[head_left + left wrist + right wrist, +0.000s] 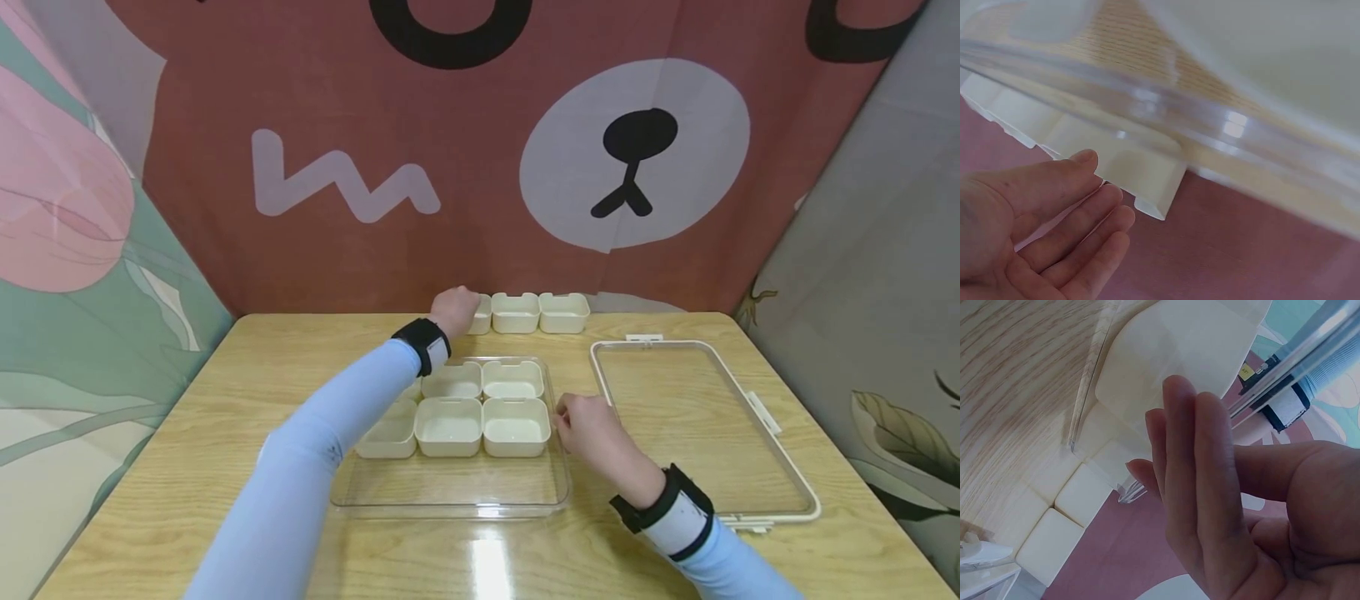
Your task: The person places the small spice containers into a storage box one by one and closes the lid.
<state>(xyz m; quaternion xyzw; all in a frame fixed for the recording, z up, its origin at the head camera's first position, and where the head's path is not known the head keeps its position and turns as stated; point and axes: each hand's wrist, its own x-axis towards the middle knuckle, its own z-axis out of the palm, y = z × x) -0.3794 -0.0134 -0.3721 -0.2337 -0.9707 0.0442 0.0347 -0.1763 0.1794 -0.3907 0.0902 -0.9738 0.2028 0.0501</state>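
My left hand (455,310) reaches to the left end of a back row of cream plastic boxes (516,314). In the left wrist view its thumb overlaps the end box (1141,162), and the other fingers lie loosely bent by the rim. A clear tray (450,510) in the middle of the table holds two rows of similar cream boxes (516,427), partly hidden by my left forearm. Beside the tray's right wall is my right hand (600,433). Its fingers (1213,444) look mostly straight in the right wrist view and overlap the tray's rim.
To the right lies a clear lid (705,425) with a white frame and side clips. The wooden table (247,367) backs onto a reddish-brown cloth (337,267) with a printed face, and patterned cloths hang at both sides.
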